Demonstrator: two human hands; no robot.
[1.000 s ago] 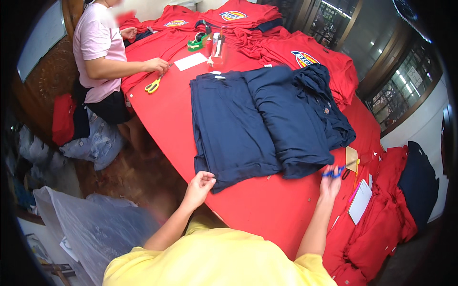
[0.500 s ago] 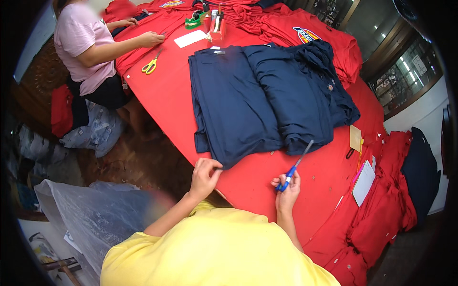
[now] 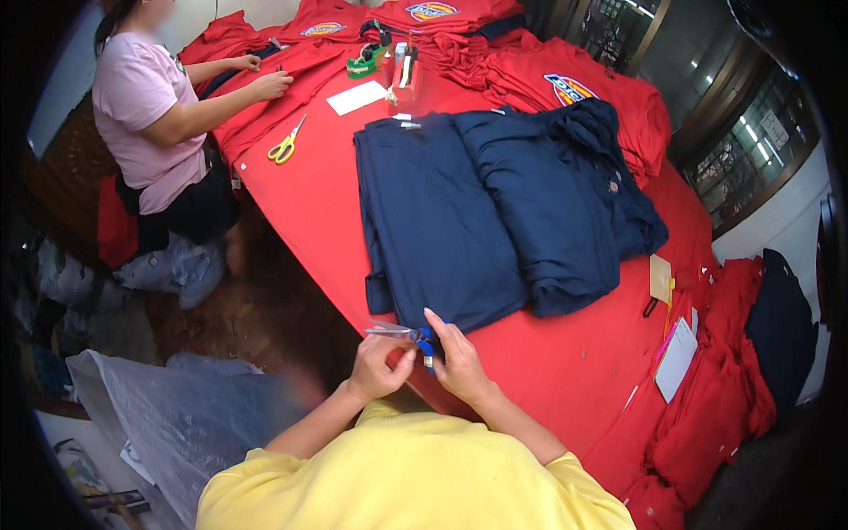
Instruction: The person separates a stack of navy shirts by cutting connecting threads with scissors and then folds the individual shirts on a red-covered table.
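Observation:
Blue-handled scissors (image 3: 427,350) are gripped in my right hand (image 3: 461,367), close to the table's near edge. Their blades point left, just above my left hand (image 3: 378,367). That hand is closed in a pinch right beside the scissors. What its fingers hold, if anything, is too small to make out. Directly beyond both hands lies a stack of folded navy garments (image 3: 442,234), its near hem almost at my fingertips. The pile is made of long layers side by side, bunched at the far right.
A red-covered table (image 3: 300,212) spreads ahead. Yellow-handled scissors (image 3: 283,150), white paper (image 3: 357,97) and a green tape dispenser (image 3: 364,64) lie farther off. Red garments (image 3: 707,389) heap at right. A co-worker (image 3: 150,115) stands at far left; a plastic bag (image 3: 177,415) stands near left.
My right hand has brought the scissors leftward to my left hand, and the blades have swung from pointing away to pointing left. The left hand stays closed, slightly lower in view.

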